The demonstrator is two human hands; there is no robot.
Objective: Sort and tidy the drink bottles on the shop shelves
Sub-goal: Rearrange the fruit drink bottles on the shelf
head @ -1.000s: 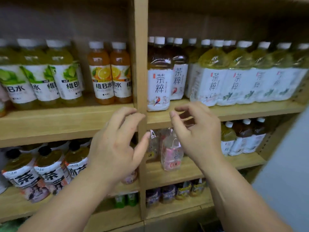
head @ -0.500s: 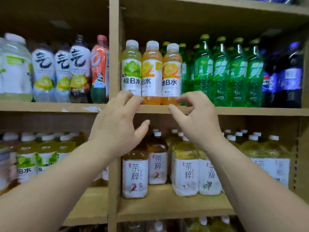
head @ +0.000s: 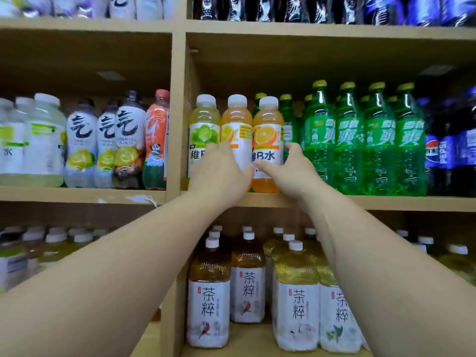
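Two bare forearms rise from six o'clock toward the middle shelf, crossing over tea bottles (head: 208, 300) that stand in orderly ranks on the board below, labels forward. At the centre of the view the left hand (head: 221, 173) has its fingers curled round the left side of the middle orange bottle (head: 237, 119), thumb on its white label. At its three o'clock the right hand (head: 293, 171) wraps the right orange bottle (head: 268, 135), thumb across the front, fingers round the far side. Both bottles stand upright on the shelf board (head: 386, 202), touching each other, with a lime bottle (head: 204, 124) just beside them at nine o'clock. The middle one's label is turned partly aside, so facing it forward looks like the step in hand. Further toward three o'clock, green soda bottles (head: 347, 140) and Pepsi bottles (head: 448, 153) are already in neat rows. Past the upright at nine o'clock, the left bay mixes white-labelled bottles (head: 79, 140) with one orange-wrapped bottle (head: 155, 140), so sorting there probably remains.
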